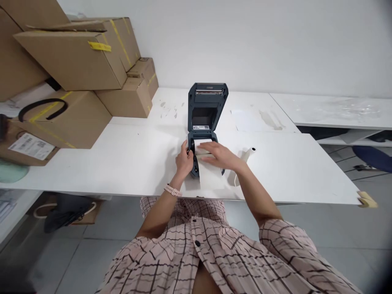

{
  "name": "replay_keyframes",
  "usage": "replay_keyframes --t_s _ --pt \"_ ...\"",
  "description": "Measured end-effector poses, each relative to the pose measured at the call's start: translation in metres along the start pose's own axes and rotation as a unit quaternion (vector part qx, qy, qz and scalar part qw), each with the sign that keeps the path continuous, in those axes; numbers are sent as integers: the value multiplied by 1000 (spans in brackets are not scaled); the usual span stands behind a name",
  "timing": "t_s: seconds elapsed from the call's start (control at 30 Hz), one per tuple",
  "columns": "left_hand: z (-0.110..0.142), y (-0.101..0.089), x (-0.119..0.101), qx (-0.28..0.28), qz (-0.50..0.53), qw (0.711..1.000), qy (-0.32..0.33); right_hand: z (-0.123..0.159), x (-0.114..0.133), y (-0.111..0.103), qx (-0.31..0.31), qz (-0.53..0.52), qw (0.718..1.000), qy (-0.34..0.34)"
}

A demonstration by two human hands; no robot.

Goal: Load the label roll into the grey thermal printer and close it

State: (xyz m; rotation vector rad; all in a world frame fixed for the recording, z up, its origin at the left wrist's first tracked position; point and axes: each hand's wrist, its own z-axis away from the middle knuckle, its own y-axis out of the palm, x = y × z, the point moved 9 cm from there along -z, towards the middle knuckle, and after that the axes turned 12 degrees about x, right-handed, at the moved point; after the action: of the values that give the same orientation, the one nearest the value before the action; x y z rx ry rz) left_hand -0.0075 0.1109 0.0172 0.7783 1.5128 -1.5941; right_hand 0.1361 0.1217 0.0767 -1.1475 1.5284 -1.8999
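Note:
A dark grey label printer (208, 110) stands on the white table with its lid raised. In its bay lies a white paper roll (200, 143), and a strip of paper (210, 175) runs from it over the printer's front. My left hand (184, 160) grips the printer's left side, with the thumb on the inner edge beside the roll. Above the roll and strip, my right hand (219, 156) lies with fingers stretched out and apart, touching the paper. Right of the printer rests another paper roll (249, 154), partly behind my right forearm.
Cardboard boxes (76, 61) are stacked on the table's left side, one with a black curved band (43, 107) on top. A white wall rises behind. At the right front corner sits a yellowish pad (367, 199). A dark blue chair (373, 158) stands beyond.

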Motion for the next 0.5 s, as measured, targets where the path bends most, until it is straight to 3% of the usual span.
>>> replay_keyframes --t_s 0.1,0.23,0.5 --pt "0 0 3 -9 18 1000 7 36 20 24 -17 11 1000 13" --pt "-2 1 9 -19 48 999 5 49 31 45 -52 47 996 53" --pt "-9 9 22 -11 142 989 26 48 31 46 -72 48 995 52"
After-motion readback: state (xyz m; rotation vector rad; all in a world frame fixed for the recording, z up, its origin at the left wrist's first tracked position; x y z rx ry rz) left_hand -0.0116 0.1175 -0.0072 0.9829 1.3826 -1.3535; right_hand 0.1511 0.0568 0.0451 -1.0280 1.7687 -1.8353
